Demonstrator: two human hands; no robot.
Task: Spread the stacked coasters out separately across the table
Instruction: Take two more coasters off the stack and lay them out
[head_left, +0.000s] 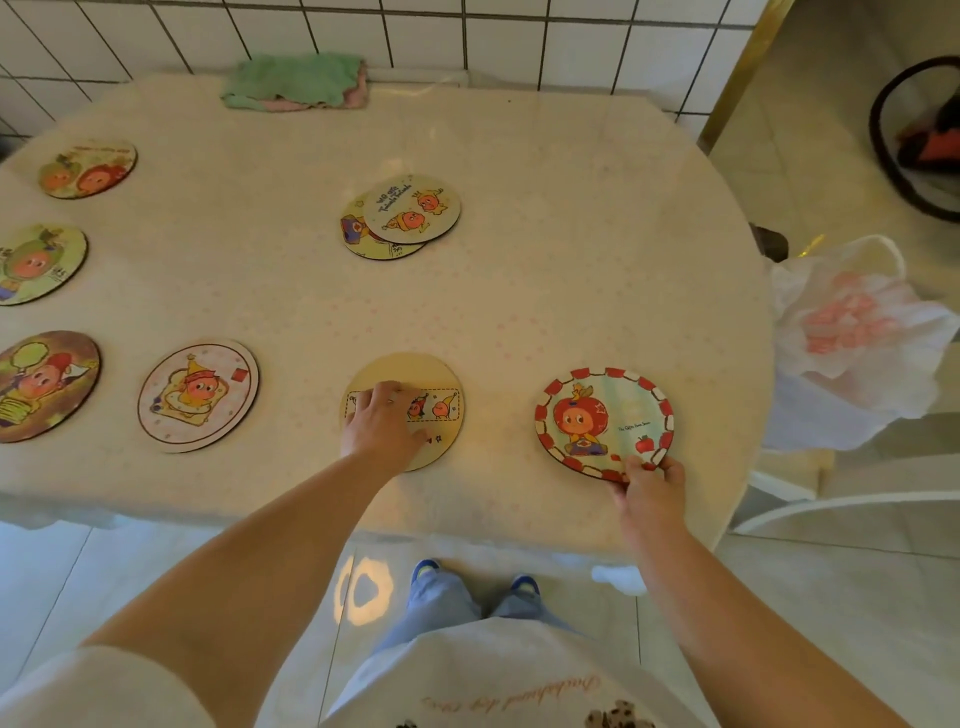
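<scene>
Right hand (649, 488) grip pinches near rim of red-bordered coaster (605, 423), lower right; left hand (382, 423) flat, open on yellow coaster (415, 376). Lower flat, clear of neighbour; overlapped pair (402, 218) remains at centre of desk (571, 260).

I see a crumpled green cloth (293, 79) lying on a pink cloth (332, 100) at the top centre of the frame, against the white tiled wall (519, 36). At the right edge a white plastic bag (857, 343) with pink print sits slumped. In the upper right corner there is a dark round basket (914, 135) on the floor.
</scene>
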